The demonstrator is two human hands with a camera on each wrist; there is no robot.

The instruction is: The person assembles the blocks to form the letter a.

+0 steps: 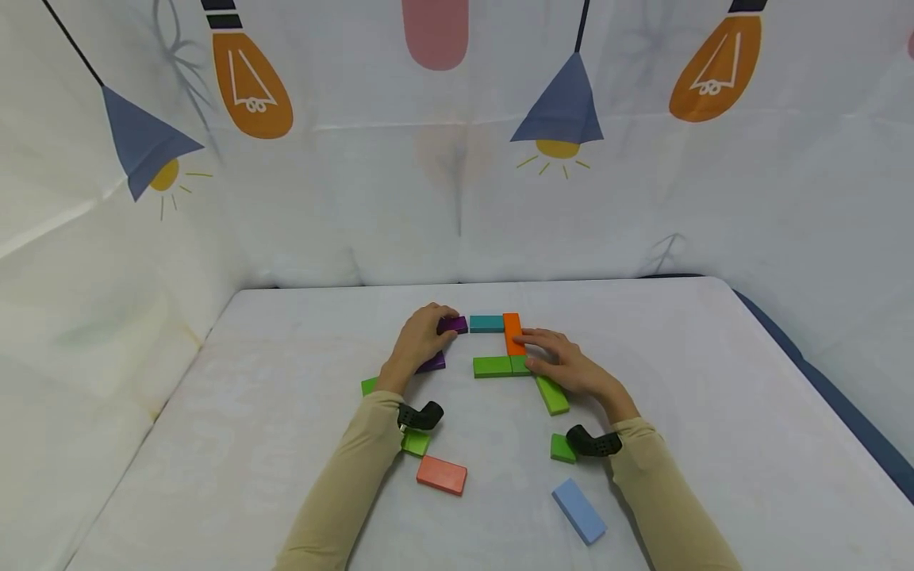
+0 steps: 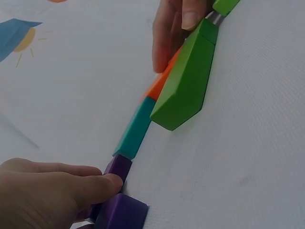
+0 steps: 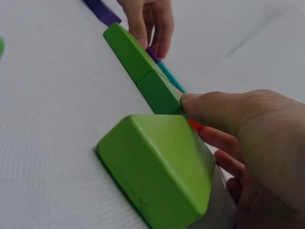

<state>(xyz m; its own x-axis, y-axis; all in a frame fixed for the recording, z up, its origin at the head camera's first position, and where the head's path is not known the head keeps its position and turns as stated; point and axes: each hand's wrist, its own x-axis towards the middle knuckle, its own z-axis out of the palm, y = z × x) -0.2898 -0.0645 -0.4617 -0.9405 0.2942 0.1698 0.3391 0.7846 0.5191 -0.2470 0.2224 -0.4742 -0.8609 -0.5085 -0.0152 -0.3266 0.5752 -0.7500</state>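
At the far row of blocks, my left hand (image 1: pixel 420 337) pinches a purple block (image 1: pixel 453 324) between thumb and fingers. That block lies just left of a teal block (image 1: pixel 487 323), end towards end. A second purple block (image 2: pixel 123 213) sits nearer, under the left hand. My right hand (image 1: pixel 571 369) rests at the right corner, its thumb touching the small green block (image 3: pixel 159 93) and its fingers beside the orange block (image 1: pixel 513 334). Left of the small green block lies a longer green block (image 1: pixel 493 367). Another green block (image 1: pixel 553 395) slants below the right hand.
Nearer on the white table (image 1: pixel 286 381) lie a salmon-red block (image 1: pixel 442 475) and a light blue block (image 1: pixel 579 511). Small green blocks sit by the left wrist (image 1: pixel 416 442) and the right wrist (image 1: pixel 562 449). A printed cloth wall (image 1: pixel 357 198) rises behind.
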